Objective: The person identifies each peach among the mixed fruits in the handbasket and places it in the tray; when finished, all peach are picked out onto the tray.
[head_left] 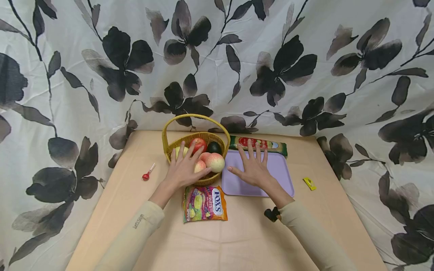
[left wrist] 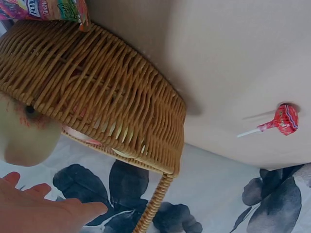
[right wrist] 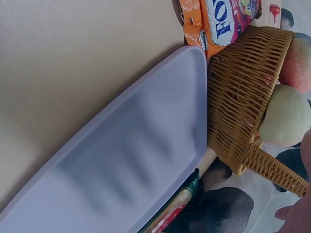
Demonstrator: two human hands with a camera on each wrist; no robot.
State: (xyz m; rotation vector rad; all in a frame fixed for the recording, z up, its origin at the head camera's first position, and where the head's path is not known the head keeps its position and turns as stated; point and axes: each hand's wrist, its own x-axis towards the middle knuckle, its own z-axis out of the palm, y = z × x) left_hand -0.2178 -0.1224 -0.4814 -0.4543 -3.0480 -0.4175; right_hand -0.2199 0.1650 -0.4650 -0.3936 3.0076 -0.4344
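Fruit basket (head_left: 176, 145) under spread left hand (head_left: 184, 169), flat open right hand (head_left: 252, 169) over purple tray (head_left: 283, 177) alongside

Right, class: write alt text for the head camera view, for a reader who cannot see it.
Two hands spread over a beige table: the left hand rests on fruit in a woven yellow handled basket, the right hand lies flat on a flat lilac plastic tray. A colourful sweets bag lies in front.
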